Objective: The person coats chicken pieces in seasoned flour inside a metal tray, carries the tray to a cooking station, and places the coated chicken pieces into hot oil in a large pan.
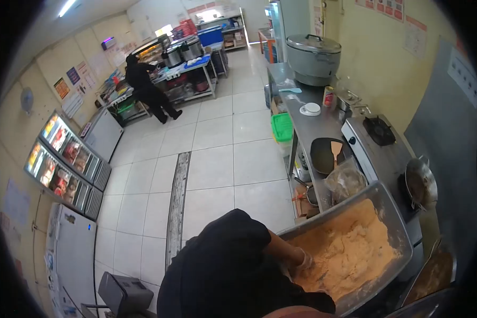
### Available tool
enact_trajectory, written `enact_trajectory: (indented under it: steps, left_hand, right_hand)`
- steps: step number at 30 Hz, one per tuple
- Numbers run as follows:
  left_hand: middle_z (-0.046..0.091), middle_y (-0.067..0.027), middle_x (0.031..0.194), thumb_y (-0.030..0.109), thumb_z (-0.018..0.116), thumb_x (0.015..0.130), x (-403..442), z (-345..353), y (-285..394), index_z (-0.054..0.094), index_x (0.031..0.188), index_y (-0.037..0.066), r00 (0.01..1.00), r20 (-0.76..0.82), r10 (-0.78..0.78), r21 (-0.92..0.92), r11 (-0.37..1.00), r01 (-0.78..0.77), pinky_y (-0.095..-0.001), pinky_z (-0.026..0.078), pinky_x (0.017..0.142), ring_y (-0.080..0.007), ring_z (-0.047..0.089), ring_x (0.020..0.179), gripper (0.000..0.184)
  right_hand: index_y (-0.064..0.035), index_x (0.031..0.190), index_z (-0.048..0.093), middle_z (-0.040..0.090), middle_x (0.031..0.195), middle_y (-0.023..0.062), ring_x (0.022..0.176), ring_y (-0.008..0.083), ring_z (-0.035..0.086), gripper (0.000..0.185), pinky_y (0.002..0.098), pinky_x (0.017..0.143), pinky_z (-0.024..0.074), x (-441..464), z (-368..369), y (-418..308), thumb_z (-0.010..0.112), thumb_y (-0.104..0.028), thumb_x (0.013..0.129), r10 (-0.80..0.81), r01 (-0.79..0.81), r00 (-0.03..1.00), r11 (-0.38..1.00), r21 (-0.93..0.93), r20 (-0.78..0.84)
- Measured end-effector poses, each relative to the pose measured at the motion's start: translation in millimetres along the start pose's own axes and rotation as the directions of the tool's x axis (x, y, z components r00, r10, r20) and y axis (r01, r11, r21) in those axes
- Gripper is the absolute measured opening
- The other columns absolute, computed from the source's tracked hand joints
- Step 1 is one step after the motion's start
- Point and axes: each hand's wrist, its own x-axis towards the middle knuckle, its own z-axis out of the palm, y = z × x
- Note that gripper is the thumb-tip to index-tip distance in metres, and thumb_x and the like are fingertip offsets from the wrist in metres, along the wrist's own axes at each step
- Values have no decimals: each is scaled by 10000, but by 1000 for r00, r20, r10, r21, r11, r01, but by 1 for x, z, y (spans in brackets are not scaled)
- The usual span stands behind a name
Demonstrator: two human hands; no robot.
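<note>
A large grey plastic bin (400, 228) stands at the lower right and holds orange-tinted flour (373, 220) with lumpy coated pieces (350, 249) in it. My left hand (302, 259) reaches in at the bin's left side, pale with flour or a thin glove at the wrist. Its fingers are sunk in the flour and hidden. Lower down, my right hand (320, 296) is barely visible at the near edge of the flour, mostly covered by the black sleeve. What either hand holds cannot be made out.
Beyond the bin, a steel counter (302, 127) carries a square pan (323, 153) with a spatula, a plastic bag (347, 183) and a large cooker (312, 61). A burner (379, 130) and a wok (418, 183) are at right. A person (146, 87) stands far left.
</note>
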Motion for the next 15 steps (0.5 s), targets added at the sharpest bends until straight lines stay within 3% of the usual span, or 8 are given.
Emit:
enact_trajectory:
  steps: [12,15]
  left_hand:
    - [666,-75,933,395,695,703,11,-11,-1,694,870,108,997,-12,-75,111,991,76,-385,534,718,-236,632,887,332]
    - [667,-86,899,378,701,691,-6,-24,-9,696,836,112,972,-132,-195,26,979,200,-381,535,698,-236,639,857,303]
  right_hand:
    - [-53,1312,399,532,1217,235,1097,398,510,680,474,902,440,-14,-16,25,664,-336,753,77,-78,997,995,61,23]
    - [-44,1322,380,541,1205,236,1079,395,527,719,468,894,448,-29,-15,42,681,-344,742,82,-84,996,991,101,20]
